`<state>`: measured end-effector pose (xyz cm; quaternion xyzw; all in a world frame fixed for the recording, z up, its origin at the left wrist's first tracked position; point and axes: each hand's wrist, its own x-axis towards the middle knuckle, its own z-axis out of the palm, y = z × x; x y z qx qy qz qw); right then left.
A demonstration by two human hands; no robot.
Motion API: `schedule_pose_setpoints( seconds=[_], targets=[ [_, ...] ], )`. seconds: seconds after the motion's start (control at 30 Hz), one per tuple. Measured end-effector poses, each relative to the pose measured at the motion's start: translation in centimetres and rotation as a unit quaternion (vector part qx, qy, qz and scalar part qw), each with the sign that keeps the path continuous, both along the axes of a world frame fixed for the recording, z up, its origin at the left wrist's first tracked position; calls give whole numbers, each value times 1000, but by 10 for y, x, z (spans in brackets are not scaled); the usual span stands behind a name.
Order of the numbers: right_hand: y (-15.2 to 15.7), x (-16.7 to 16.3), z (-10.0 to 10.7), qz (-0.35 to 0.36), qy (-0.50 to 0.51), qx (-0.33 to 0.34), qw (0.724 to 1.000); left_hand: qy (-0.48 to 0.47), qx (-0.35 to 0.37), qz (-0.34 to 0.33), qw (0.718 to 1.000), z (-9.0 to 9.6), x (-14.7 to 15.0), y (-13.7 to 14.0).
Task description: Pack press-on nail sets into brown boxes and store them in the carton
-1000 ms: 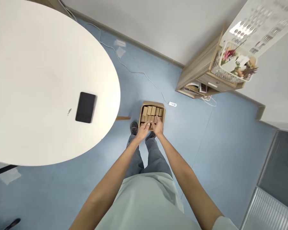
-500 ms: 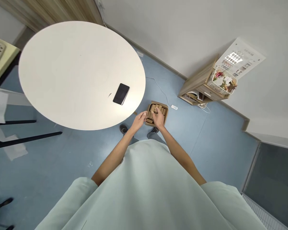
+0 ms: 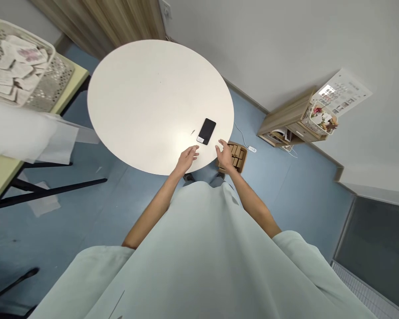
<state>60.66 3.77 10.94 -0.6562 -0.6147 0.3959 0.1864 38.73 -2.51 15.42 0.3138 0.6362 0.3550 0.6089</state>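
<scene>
Over the near edge of the white oval table point(image 3: 146, 102), my left hand point(image 3: 187, 158) is open, fingers apart, holding nothing. To its right my right hand point(image 3: 223, 154) is also open, thumb and fingers spread. A black smartphone point(image 3: 207, 129) lies flat on the tabletop just beyond the hands, a small white patch at its near end. Neither hand touches it as far as I can see. Left of the phone is a small dark mark or scrap point(image 3: 193, 132). A cardboard box point(image 3: 242, 165) of brown blocks sits on the floor, partly hidden by my right hand and wrist.
A white power strip point(image 3: 251, 149) with a cable lies on the floor beyond the box. A wooden cabinet point(image 3: 285, 117) stands by the wall, holding a basket of flowers point(image 3: 322, 118). At left, a yellow-edged table point(image 3: 75, 66) bears a perforated basket point(image 3: 51, 57) of paper pieces.
Both hands have moved from above the box of blocks to the table's near edge by the phone, and their fingers have opened apart. The camera view has swung left.
</scene>
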Motion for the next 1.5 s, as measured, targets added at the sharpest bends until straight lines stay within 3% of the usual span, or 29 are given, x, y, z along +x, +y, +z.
schedule_pose_setpoints(
  seconds=[0.2,0.43,0.6,0.83,1.03,1.2,1.33,1.5],
  targets=[
    [36,-31,-9,35,-16,3,999,4,19,44,999,17,-42,9],
    [80,-45,-42,70,-30,-25,997,28,-6,102,994,21,-72,9],
    [93,-43,-60,83,-27,-18,996,40,-49,135,989,18,-81,9],
    [104,-38,-73,89,-49,-71,992,47,-71,152,985,14,-79,18],
    [104,-36,-62,77,-51,-52,994,37,-71,157,984,10,-84,17],
    [92,-51,-44,65,-53,-13,996,25,-67,154,985,4,-108,4],
    [72,-89,-33,49,-51,10,997,16,-54,158,986,-6,-145,-15],
    [30,-167,-17,55,-51,38,996,2,-37,158,987,-14,-215,-53]
  ],
)
